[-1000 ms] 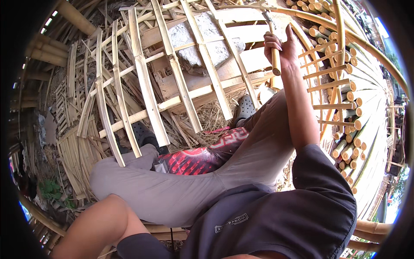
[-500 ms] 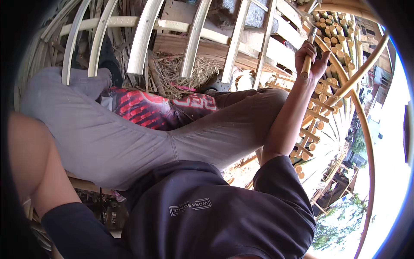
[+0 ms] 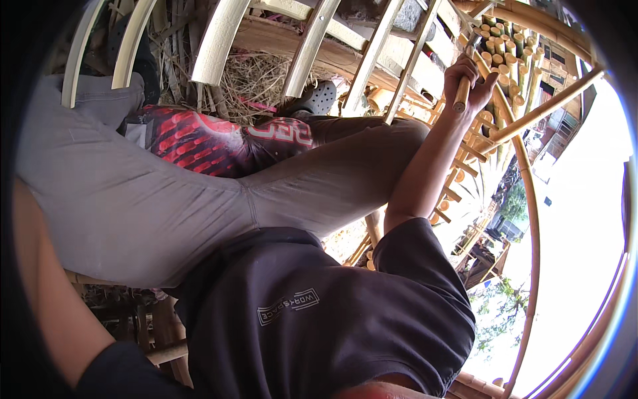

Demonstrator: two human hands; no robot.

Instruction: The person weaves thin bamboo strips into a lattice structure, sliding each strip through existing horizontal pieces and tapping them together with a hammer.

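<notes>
My right hand (image 3: 465, 83) is raised at the upper right, its fingers wrapped round the wooden handle of a hammer (image 3: 460, 101). The hammer's metal head lies beyond my fist, close to a bamboo pole, and I cannot tell whether they touch. My left arm (image 3: 56, 299) runs along the left edge, and its hand is out of sight. Several pale split bamboo slats (image 3: 222, 40) reach toward my legs from the top, over a bamboo crosspiece (image 3: 286, 8). The slat nearest my right hand (image 3: 413, 60) ends by my knee.
Grey-trousered legs (image 3: 332, 159) stretch across the middle, with a red and black patterned cloth (image 3: 199, 143) between them. Beyond lie dry straw (image 3: 256, 76), a wooden board (image 3: 279, 41) and a grey clog (image 3: 319, 98). Stacked bamboo poles (image 3: 505, 50) and a long bamboo pole (image 3: 531, 219) stand right.
The whole view has shifted, so the slats, legs and my right arm appear further left and higher. My right hand keeps its grip on the hammer.
</notes>
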